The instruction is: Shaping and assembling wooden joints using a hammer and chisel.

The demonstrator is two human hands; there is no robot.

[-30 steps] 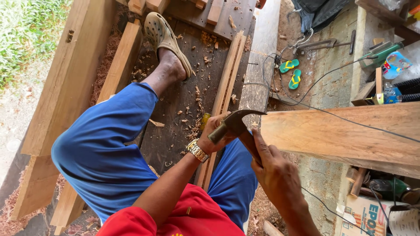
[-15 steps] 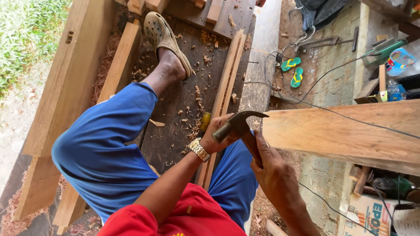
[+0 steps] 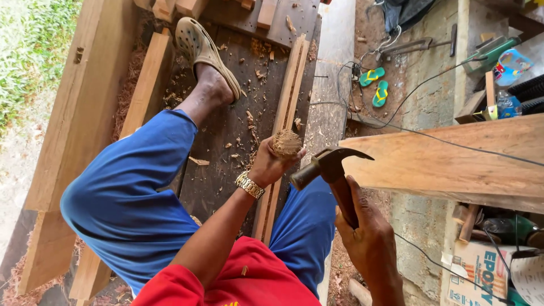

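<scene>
Count: two hands, one hammer (image 3: 328, 170), one chisel (image 3: 287, 144), one wide plank (image 3: 453, 161), one grooved strip (image 3: 283, 122), two flip-flops (image 3: 376, 85), one clog (image 3: 201, 48). Left hand (image 3: 269, 167) is wrapped round the chisel shaft, fingers closed tight on it; only the handle's top shows above the fist, a round, mushroomed, frayed wooden end, pale brown and fibrous. The blade is hidden below the hand, so its contact with the wood cannot be told. Right hand (image 3: 368, 232) grips the hammer's dark reddish wooden handle low down, fingers curled shut round it, thumb laid along the shaft. The hammer head is dull dark metal, claw type, face pointing toward the chisel top and just beside it, not touching. The chisel sits over the grooved strip, a long pale piece running away from the person on dark boards littered with chips and shavings. The plank, smooth and reddish-tan, lies crosswise at the right, near the hammer head. A gold-coloured metal watch (image 3: 250, 185) is on the left wrist. Blue trousers, red shirt.
</scene>
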